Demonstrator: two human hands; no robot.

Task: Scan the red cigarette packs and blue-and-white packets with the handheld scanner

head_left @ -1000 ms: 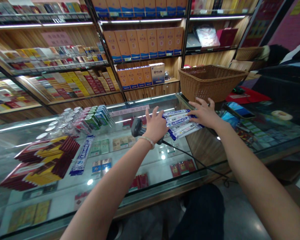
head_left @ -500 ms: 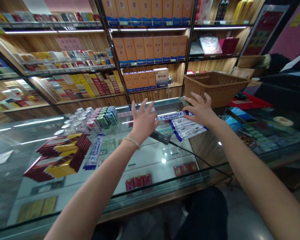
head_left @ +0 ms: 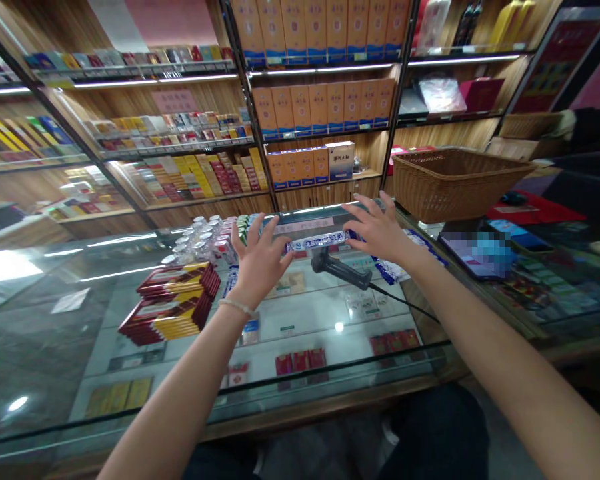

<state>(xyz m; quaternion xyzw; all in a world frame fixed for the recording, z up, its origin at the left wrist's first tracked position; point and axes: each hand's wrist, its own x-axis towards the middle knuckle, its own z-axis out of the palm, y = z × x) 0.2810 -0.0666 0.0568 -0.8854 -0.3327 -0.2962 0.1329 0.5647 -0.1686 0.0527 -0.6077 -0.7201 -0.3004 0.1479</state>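
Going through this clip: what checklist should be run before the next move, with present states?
1. Pack held at its ends between left hand and right hand: ok.
2. Pack apart from the other packs: ok.
3. Scanner lying on the counter, close to the pack: ok.
4. Cable clear of the pack: ok.
5. Barcode turned towards the scanner: cannot tell.
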